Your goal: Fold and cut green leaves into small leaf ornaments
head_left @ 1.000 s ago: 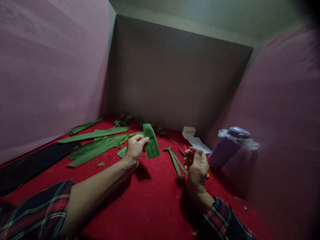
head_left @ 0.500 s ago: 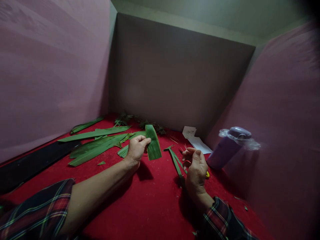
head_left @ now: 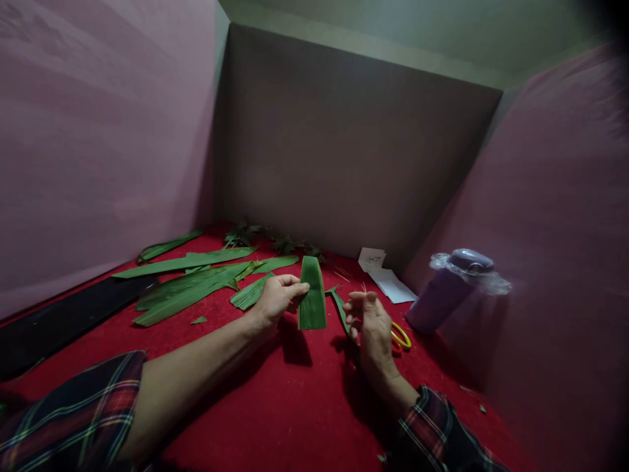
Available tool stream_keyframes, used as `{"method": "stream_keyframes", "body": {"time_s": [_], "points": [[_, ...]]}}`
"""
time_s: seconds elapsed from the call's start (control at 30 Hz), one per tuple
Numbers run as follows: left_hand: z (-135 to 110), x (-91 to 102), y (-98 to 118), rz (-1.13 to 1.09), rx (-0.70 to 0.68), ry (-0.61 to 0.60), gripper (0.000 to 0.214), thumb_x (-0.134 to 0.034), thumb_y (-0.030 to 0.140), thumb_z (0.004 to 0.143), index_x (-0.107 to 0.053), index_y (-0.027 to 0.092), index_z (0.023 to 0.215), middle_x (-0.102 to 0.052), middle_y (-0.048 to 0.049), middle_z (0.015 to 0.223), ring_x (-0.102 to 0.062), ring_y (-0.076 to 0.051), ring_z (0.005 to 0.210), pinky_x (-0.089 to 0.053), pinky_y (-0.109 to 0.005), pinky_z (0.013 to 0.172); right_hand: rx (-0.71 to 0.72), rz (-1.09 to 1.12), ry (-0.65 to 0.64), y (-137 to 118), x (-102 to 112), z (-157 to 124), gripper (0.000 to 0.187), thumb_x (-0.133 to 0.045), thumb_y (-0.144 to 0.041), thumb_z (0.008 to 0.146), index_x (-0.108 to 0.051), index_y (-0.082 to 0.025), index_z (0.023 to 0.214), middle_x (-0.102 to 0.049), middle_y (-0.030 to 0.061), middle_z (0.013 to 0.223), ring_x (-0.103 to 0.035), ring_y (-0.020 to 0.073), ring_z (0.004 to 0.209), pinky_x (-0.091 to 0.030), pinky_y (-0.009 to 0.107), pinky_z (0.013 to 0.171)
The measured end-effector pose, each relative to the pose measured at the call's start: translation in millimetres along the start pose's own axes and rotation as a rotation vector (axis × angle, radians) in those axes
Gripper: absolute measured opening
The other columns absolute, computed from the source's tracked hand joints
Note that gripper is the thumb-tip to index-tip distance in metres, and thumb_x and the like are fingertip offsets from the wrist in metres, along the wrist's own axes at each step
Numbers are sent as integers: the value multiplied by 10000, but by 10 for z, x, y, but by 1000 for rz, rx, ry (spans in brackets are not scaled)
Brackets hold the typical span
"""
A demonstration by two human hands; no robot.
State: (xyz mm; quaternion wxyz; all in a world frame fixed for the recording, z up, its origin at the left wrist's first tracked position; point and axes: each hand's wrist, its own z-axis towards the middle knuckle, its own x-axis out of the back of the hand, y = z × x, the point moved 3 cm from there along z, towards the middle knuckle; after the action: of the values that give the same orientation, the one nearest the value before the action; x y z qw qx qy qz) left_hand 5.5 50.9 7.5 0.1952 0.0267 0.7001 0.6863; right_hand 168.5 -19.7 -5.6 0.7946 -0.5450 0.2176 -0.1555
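Note:
My left hand [head_left: 278, 300] pinches a short cut piece of green leaf [head_left: 312, 294] and holds it upright above the red cloth [head_left: 295, 400]. My right hand [head_left: 369, 322] hovers just right of that piece, fingers curled in a pinch; what it holds is too small to make out. Thin green leaf strips [head_left: 341, 308] lie between the two hands. Scissors with yellow and red handles [head_left: 400, 337] rest on the cloth beside my right hand.
Long green leaves [head_left: 189, 285] lie at the left. A black flat board [head_left: 63, 321] sits at the far left. A purple bottle [head_left: 445, 288] in clear wrap leans at the right, white papers [head_left: 386, 275] behind. Pink and grey walls enclose the space.
My left hand carried the leaf piece right and toward my right hand. My right hand shifted left, uncovering the scissors' handles.

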Motion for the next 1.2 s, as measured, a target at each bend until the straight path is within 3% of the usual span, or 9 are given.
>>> {"method": "stream_keyframes", "body": {"time_s": [0.17,0.3,0.47,0.8,1.2], "points": [[-17,-37,-20,68,23,-105,294,-726,359,522,-547,132,579,-502,27,496,-417,-55,417,-316,-188,424,-81,-21,-245,36,-111,-71,460,-520,-603,741,-580,-165,867,-571,6,675,-441,79,446,-300,171,332],[-20,-65,-66,98,17,-189,303,-730,381,528,-577,128,592,-524,12,508,-423,-62,434,-328,-194,440,-115,-48,-331,32,-164,-130,350,-613,-519,711,-566,-178,774,-493,-47,549,-357,58,372,-258,172,318],[-30,-93,-123,103,16,-264,309,-727,391,545,-585,126,616,-553,-4,545,-460,-77,471,-343,-199,468,-134,-75,-318,58,-158,-142,324,-642,-456,702,-490,-182,621,-409,-72,484,-311,54,376,-252,169,327],[-82,-108,-49,150,3,-242,374,-691,479,584,-596,123,648,-545,-7,564,-434,-64,458,-338,-185,441,-56,-96,-263,81,-105,-87,335,-620,-462,720,-502,-171,605,-416,-53,522,-331,73,442,-293,181,379],[-84,-112,-105,98,88,-260,231,-705,345,582,-601,139,605,-524,7,520,-422,-64,410,-329,-201,416,-102,-59,-275,106,-98,-104,322,-599,-450,750,-487,-178,619,-400,-62,527,-318,68,427,-268,181,370]]}}
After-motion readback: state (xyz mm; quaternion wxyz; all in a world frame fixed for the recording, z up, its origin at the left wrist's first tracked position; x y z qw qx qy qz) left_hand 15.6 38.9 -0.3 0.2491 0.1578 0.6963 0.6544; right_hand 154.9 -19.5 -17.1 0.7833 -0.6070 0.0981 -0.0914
